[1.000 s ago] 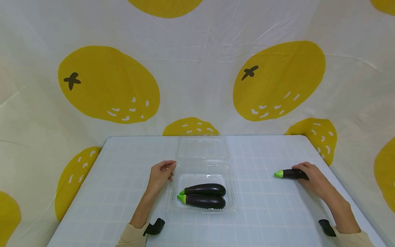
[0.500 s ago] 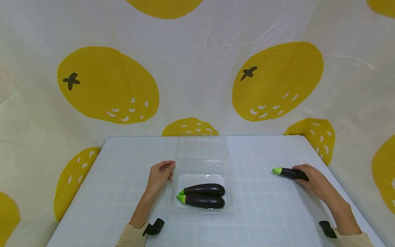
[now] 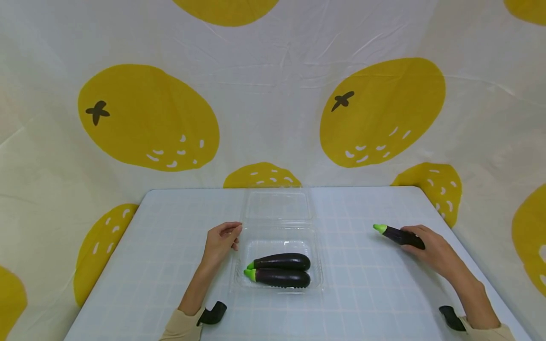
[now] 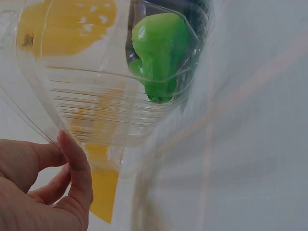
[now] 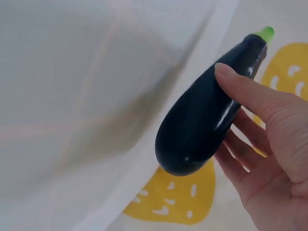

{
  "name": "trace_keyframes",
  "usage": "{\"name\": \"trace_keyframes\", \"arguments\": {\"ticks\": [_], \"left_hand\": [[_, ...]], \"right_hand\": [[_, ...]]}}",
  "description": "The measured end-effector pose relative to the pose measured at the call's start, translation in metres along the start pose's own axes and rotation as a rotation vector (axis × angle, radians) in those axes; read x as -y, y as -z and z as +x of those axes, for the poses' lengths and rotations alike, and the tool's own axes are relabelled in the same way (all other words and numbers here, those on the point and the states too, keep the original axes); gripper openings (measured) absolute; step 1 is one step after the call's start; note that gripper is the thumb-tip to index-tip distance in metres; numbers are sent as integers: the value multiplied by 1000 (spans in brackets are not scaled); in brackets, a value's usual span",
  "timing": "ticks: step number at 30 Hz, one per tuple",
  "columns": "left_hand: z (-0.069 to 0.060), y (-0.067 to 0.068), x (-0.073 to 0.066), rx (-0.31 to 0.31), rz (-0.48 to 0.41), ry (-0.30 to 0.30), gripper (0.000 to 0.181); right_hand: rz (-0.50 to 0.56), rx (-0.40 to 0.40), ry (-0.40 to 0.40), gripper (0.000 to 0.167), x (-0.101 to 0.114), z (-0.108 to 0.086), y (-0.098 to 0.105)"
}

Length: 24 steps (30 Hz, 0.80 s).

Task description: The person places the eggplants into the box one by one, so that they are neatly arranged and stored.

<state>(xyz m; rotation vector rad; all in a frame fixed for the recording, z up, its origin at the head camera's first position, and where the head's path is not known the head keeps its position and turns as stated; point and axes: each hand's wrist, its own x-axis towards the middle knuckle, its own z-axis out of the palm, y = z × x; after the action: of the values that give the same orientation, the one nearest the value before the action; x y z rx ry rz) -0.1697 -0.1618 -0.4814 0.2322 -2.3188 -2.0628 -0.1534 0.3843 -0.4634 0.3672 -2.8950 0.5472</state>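
Observation:
My right hand grips a dark purple eggplant between thumb and fingers, its green stem end pointing up and to the left. A shadow on the table in the right wrist view shows it held above the surface. At the middle of the table lies a clear plastic clamshell container, lid folded back. Two more eggplants, a rear one and a front one, lie side by side in its base, green stems to the left. The left hand pinches the container's left rim near the hinge with thumb and forefinger.
The container's lid lies flat toward the back edge of the table, which has a pale checked cover. Behind hangs a white cloth with yellow fruit prints. Each wrist bears a black strap piece.
The right hand's eggplant has tilted, its green stem end rising and shifting left, and has come up off the table. My left hand and the container stay in place.

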Motion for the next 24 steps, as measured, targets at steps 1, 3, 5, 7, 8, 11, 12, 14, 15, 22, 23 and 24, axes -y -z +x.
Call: {"name": "trace_keyframes", "arguments": {"ticks": [1,3,5,7,8,11,12,14,15,22,23,24], "left_hand": [[0,0,1,0,1,1,27],[1,0,1,0,4,3,27],[1,0,2,-2,7,2,26],[2,0,2,-2,5,-1,26],[2,0,2,-3,5,-4,26],[2,0,2,-2,0,-11,26],[1,0,2,-1,-1,-16,26],[1,0,2,-1,-2,-16,26],[1,0,1,-1,-2,-18,27],[2,1,2,5,-6,-26,27],[2,1,2,5,-7,-24,27],[2,1,2,6,-9,-23,27]], "right_hand": [[4,2,-3,49,2,0,1],[9,3,-3,50,5,0,2],[11,1,4,50,8,-1,3],[12,-4,12,50,12,-1,5],[13,-11,19,50,14,-1,6],[15,-25,34,51,19,-2,7],[16,-28,36,51,21,-1,7],[20,-35,40,51,24,-1,8],[21,-37,42,51,26,-1,8],[26,-66,70,50,38,0,10],[25,-67,72,50,40,0,10],[26,-66,73,50,42,0,10]]}}
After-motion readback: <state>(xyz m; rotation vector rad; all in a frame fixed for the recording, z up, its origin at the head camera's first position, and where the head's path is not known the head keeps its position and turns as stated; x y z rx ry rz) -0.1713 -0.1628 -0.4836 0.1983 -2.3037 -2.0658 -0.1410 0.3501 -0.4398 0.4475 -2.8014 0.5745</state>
